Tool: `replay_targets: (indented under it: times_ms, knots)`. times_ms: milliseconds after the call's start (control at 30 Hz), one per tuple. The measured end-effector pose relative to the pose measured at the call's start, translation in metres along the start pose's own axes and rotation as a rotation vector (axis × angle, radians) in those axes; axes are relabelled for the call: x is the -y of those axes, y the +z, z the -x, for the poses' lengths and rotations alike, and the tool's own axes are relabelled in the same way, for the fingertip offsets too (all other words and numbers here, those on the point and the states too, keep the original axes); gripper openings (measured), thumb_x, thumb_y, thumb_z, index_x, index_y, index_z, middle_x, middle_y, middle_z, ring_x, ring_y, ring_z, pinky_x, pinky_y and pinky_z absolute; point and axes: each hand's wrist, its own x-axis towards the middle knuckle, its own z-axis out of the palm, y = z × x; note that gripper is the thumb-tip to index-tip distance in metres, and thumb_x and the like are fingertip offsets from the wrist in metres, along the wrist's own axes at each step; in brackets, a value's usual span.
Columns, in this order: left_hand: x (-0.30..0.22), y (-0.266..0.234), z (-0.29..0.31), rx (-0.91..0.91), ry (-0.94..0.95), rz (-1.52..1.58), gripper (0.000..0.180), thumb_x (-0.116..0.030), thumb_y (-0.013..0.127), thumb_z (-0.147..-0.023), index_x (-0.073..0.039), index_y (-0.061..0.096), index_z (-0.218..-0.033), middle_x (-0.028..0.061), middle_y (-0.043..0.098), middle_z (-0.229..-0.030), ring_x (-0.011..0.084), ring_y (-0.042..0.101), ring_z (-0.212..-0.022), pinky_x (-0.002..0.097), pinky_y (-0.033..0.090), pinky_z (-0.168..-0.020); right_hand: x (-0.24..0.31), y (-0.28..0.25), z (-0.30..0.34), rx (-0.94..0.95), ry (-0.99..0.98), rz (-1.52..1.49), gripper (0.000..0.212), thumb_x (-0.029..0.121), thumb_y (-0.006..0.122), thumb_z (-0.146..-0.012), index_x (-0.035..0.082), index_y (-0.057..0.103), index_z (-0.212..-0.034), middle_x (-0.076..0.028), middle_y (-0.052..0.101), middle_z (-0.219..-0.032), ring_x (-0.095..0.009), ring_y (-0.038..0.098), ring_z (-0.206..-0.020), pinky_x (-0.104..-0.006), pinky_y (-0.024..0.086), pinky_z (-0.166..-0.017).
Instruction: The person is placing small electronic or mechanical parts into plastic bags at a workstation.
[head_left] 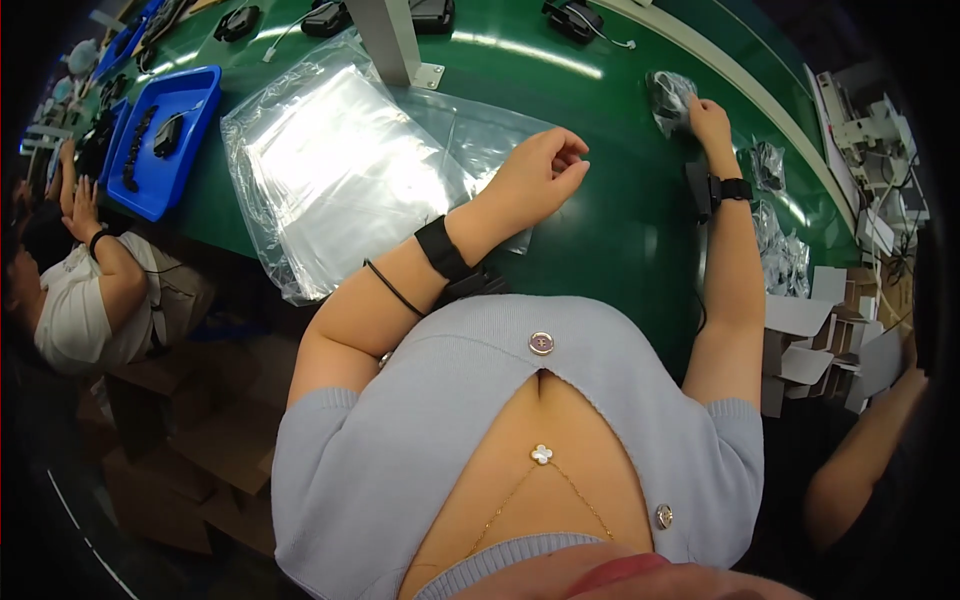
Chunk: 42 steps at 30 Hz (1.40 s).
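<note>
My right hand is at the far right of the green table, its fingers closed on the near edge of a dark item in a transparent plastic bag. The item inside is too blurred by the plastic to name. My left hand hovers over the table with loosely bent fingers, the thumb apart from them and nothing visible in between. Beside its wrist lies a stack of large transparent plastic bags, glossy under the light.
More bagged items lie along the right edge, above open white cardboard boxes. A grey metal post rises behind the bag stack. Blue trays stand at left near a co-worker. Black devices with cables line the back.
</note>
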Motion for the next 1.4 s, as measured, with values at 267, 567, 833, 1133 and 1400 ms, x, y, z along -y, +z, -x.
replay_targets:
  times_ms: [267,567,833,1133,1400]
  knots:
    - [-0.007,-0.007,0.005,-0.039,0.15,-0.194,0.012,-0.009,0.059,-0.084,0.0,0.058,-0.092,0.0103,0.057,-0.085,0.0207,0.06,-0.075,0.029,0.049,-0.067,0.092,0.049,-0.054,-0.002,-0.428,0.185,0.031,0.029,0.048,-0.087,0.003,0.065,-0.095,-0.019,0.065,-0.091,-0.04,0.06,-0.089,-0.048,0.048,-0.075]
    - [-0.004,-0.012,0.004,-0.044,0.249,-0.273,0.008,-0.006,0.058,-0.082,-0.002,0.058,-0.089,0.0118,0.055,-0.082,0.0265,0.057,-0.073,0.0331,0.047,-0.066,0.088,0.099,-0.085,-0.099,-0.405,0.101,0.026,0.025,0.053,-0.086,0.005,0.066,-0.097,-0.021,0.064,-0.091,-0.041,0.06,-0.086,-0.0473,0.048,-0.074]
    - [0.0,-0.013,0.004,-0.026,0.293,-0.342,0.007,-0.009,0.058,-0.082,-0.003,0.057,-0.086,0.0112,0.055,-0.082,0.0297,0.056,-0.075,0.0357,0.047,-0.067,0.105,0.103,-0.094,-0.072,-0.824,0.391,0.023,0.022,0.057,-0.085,0.005,0.066,-0.098,-0.023,0.062,-0.089,-0.038,0.061,-0.081,-0.042,0.05,-0.072]
    - [0.004,-0.013,0.012,0.015,0.266,-0.368,0.008,-0.012,0.058,-0.083,-0.004,0.056,-0.084,0.0111,0.055,-0.082,0.0312,0.056,-0.077,0.0369,0.047,-0.066,0.096,0.122,-0.076,0.007,-0.811,0.187,0.057,0.045,0.061,-0.082,0.006,0.053,-0.124,-0.027,0.056,-0.11,-0.041,0.055,-0.102,-0.0443,0.046,-0.086]
    - [0.012,-0.027,0.012,-0.163,0.064,-0.809,0.023,-0.023,0.066,-0.08,-0.004,0.055,-0.084,0.0128,0.056,-0.08,0.0345,0.057,-0.077,0.0395,0.048,-0.067,0.093,0.119,-0.075,-0.003,-0.642,0.263,0.074,0.052,0.062,-0.08,0.001,0.044,-0.131,-0.026,0.055,-0.113,-0.04,0.056,-0.102,-0.0415,0.044,-0.09]
